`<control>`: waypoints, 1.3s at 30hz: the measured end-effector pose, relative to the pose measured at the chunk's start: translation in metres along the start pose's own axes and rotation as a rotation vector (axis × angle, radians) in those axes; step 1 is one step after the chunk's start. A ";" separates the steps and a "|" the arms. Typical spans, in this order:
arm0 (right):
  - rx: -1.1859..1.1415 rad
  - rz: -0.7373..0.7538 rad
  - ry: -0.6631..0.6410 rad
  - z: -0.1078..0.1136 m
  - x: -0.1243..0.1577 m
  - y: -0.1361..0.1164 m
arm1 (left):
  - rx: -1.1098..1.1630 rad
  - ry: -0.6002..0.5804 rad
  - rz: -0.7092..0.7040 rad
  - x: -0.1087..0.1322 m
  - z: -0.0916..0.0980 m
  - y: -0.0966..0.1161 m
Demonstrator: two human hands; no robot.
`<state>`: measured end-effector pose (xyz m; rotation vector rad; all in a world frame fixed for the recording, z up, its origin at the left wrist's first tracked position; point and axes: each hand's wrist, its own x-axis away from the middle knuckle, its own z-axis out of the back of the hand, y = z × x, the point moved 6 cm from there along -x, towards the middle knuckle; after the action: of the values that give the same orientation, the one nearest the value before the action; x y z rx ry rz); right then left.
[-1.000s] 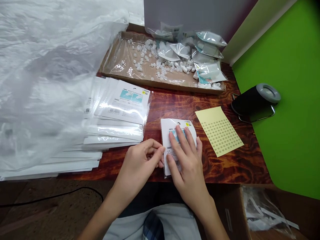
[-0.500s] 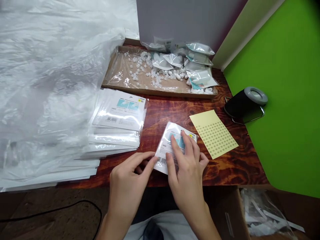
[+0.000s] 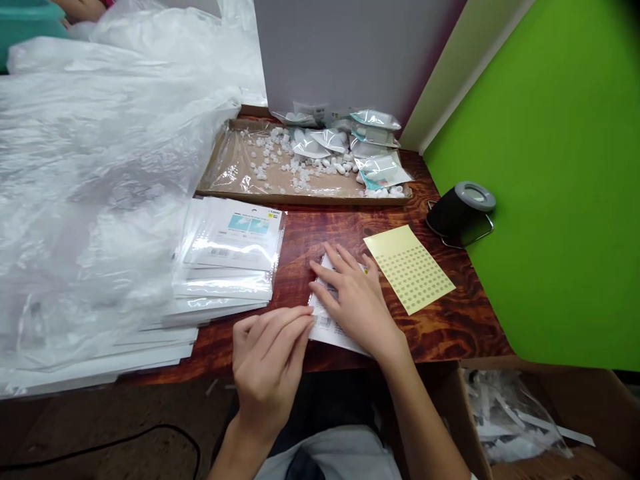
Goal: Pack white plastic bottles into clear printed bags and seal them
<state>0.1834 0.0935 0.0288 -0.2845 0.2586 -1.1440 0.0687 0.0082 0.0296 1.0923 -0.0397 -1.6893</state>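
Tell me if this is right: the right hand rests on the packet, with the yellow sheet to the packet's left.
The side is wrong: the yellow sheet lies right of the packet, as the head view shows. The right hand does rest on the packet.

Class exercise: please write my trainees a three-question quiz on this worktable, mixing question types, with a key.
1. True or false: the right hand lies spread on the white printed pack, while the left hand is at the pack's left edge.

2. What lies on the wooden table between that pack and the black cylinder?

3. Where are the filled clear packets?
A) On top of the black cylinder
B) Toward the right of the cardboard tray
C) Against the tray's left wall

Key: 1. True. 2. The yellow sticker sheet. 3. B.
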 end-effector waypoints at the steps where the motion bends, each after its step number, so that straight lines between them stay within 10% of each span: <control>1: 0.011 -0.006 0.000 -0.001 -0.001 0.000 | 0.020 0.002 -0.004 0.002 0.000 0.002; 13: -0.045 0.049 -0.149 -0.005 -0.014 0.005 | 0.251 0.042 -0.231 0.026 0.015 0.002; 23: 0.030 -0.002 0.010 -0.005 -0.016 0.001 | -0.028 0.204 0.047 0.029 0.019 -0.012; 31: 0.039 -0.043 -0.003 0.002 -0.021 -0.002 | -0.091 -0.199 -0.141 -0.013 0.001 -0.002; 39: 0.084 0.056 -0.058 -0.001 -0.025 0.000 | -0.064 -0.166 -0.314 -0.016 -0.001 0.012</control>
<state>0.1736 0.1163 0.0291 -0.2342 0.1663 -1.0870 0.0783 0.0163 0.0449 0.9445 0.0839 -2.0459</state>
